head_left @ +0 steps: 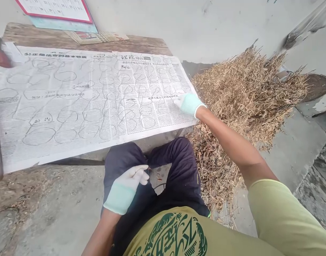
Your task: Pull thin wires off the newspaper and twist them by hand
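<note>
A newspaper sheet (pixel 106 117) lies over the wooden table, covered with rows of thin looping oval lines. My right hand (pixel 188 104), in a white and mint-green glove, rests on its right part near the edge, fingers stretched to the left and holding nothing visible. Above my left thigh is my left hand (pixel 127 186), in a matching glove, away from the paper. Its fingers are loosely bent and partly spread, with no object between them.
A red-handled tool (pixel 3 57) lies at the table's far left. A calendar (pixel 58 10) and a printed paper (pixel 96 37) are at the bare wooden back edge (pixel 144 44). Dry stalks (pixel 242 89) are heaped right of the table, beside a round brown object (pixel 316 87).
</note>
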{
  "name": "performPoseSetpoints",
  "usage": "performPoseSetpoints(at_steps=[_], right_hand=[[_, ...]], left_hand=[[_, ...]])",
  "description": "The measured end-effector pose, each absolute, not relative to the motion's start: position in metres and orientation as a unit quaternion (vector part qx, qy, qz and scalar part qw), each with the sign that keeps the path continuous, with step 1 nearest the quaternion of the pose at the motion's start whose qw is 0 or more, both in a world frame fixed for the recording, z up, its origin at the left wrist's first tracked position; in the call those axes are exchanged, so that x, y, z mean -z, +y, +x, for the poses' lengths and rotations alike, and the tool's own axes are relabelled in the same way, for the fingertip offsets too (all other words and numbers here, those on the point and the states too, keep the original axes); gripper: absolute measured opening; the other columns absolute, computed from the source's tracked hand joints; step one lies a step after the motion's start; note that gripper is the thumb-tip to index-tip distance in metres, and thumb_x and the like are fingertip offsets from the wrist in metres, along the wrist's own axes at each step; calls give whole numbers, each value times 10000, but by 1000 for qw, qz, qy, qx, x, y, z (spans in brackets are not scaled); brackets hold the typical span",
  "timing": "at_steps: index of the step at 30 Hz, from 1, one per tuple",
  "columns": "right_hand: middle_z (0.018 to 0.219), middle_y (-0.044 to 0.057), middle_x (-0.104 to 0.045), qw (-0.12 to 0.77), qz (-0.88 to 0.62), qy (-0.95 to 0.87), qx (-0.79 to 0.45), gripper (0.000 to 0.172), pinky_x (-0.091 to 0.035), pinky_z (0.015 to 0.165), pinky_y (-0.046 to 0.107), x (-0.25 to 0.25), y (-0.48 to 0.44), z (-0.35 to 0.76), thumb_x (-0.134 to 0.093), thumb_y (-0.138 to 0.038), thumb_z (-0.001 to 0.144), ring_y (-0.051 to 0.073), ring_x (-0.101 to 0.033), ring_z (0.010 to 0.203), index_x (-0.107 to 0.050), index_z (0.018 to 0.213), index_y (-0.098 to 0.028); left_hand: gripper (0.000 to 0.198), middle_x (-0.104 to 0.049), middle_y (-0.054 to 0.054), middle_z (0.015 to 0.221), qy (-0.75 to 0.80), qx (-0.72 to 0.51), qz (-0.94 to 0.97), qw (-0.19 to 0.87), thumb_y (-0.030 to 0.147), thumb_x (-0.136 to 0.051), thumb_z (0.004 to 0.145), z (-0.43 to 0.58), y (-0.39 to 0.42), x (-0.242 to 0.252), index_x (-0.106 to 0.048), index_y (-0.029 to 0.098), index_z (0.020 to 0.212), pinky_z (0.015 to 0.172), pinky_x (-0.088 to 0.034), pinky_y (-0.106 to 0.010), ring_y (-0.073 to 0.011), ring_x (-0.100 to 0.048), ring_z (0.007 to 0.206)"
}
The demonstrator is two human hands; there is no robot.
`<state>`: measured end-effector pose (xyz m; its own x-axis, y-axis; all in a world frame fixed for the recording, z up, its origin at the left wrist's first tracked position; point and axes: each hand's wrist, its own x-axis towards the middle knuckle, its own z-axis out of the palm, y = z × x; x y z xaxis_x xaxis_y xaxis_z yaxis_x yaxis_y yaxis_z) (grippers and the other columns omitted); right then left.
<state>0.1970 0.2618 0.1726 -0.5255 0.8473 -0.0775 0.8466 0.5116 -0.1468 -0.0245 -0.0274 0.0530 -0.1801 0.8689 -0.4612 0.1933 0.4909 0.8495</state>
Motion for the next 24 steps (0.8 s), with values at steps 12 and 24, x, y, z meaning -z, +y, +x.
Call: performPoseSetpoints(at_steps=[12, 24], right_hand=[[722, 95, -643, -78, -498, -864, -26, 292, -507, 739, 362, -178, 218, 251, -596, -314, 998, 217, -633, 716, -779, 884, -117], [997, 230, -760, -168, -482, -859, 34, 329, -536, 864, 454, -137, 212, 218, -509, -33, 938, 371, -735, 1009, -799, 1089, -70]], left_hand=[[577, -771, -67, 788, 711, -286, 378, 519, 614, -575, 748, -20, -15, -65, -732, 175, 1087, 854, -575, -397, -242, -708, 733], [553, -766, -69, 759, 725, -262, 379, 512, 607, -540, 691, -12, -11, -81, -732, 196, 1008, 814, -578, -390, -247, -705, 708]])
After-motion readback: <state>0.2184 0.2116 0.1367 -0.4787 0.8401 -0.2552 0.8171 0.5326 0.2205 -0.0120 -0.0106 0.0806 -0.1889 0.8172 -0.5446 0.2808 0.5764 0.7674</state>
